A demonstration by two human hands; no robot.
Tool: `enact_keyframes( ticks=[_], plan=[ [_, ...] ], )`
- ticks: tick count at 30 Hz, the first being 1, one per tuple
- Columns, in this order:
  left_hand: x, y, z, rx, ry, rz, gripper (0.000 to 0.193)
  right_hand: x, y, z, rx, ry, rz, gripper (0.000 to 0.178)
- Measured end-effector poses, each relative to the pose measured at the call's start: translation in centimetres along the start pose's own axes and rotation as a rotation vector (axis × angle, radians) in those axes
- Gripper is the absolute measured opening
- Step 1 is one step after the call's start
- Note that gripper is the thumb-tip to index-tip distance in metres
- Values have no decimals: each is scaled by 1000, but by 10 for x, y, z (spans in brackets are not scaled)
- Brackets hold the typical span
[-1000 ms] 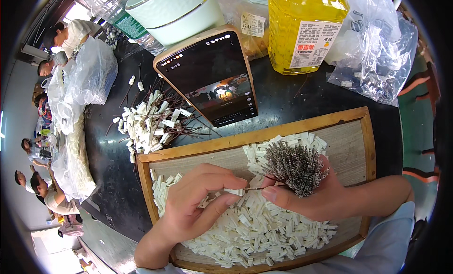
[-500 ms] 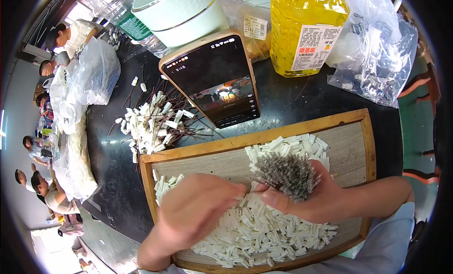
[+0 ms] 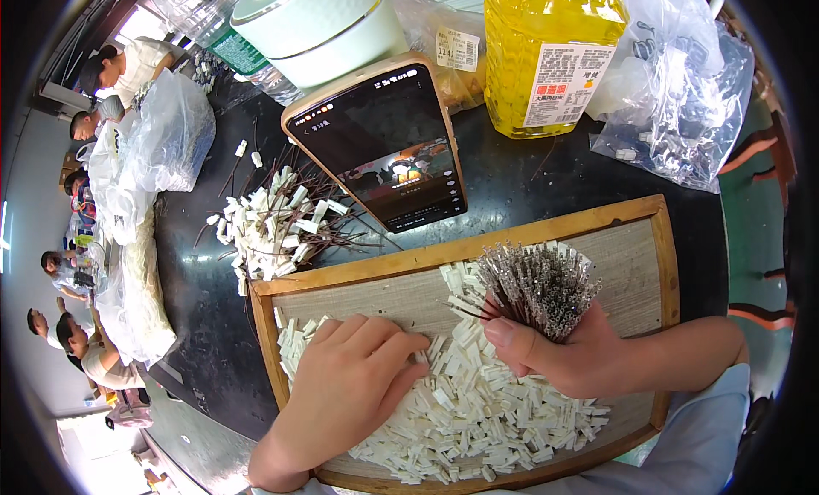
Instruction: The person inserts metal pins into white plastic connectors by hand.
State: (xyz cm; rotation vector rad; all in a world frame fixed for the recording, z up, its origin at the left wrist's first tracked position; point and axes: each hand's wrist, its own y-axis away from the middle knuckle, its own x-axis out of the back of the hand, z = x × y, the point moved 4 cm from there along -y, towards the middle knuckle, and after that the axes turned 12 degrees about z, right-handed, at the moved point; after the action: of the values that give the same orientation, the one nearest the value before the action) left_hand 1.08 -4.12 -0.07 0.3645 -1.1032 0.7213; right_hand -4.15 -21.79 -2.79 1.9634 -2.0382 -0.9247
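Observation:
My right hand (image 3: pixel 580 350) is closed round a thick bundle of dark wires (image 3: pixel 537 290) with silvery metal terminals at their upper ends. A few of the wires stick out to the left past my thumb. Over the left part of a wood-framed tray (image 3: pixel 461 249), my left hand (image 3: pixel 354 371) hovers palm down with bent fingers. Its thumb and forefinger are apart beside the white plastic connector housings (image 3: pixel 478 427), and nothing shows between them. These small housings lie in a loose heap across the tray. Whether the left fingertips touch any is not plain.
A phone (image 3: pixel 384 154) leans against a pale green container (image 3: pixel 316 34) behind the tray. Wires with white housings (image 3: pixel 273 222) lie piled at its left. A yellow bottle (image 3: pixel 550 60) and clear plastic bags (image 3: pixel 682 94) stand farther back. Other people (image 3: pixel 94 350) sit at left.
My left hand has drawn slightly left and down, away from the bundle, and its thumb and forefinger have parted. The bundle in my right hand has tipped more upright and shifted right.

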Motion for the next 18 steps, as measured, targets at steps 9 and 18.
enact_keyframes(
  ticks=[9,18],
  plan=[
    [-3,-8,-12,-13,44,123,20,2,-1,-3,132,52,80,16],
    [-10,-9,-13,-104,21,93,28,0,-3,3,145,35,45,15]
  ],
)
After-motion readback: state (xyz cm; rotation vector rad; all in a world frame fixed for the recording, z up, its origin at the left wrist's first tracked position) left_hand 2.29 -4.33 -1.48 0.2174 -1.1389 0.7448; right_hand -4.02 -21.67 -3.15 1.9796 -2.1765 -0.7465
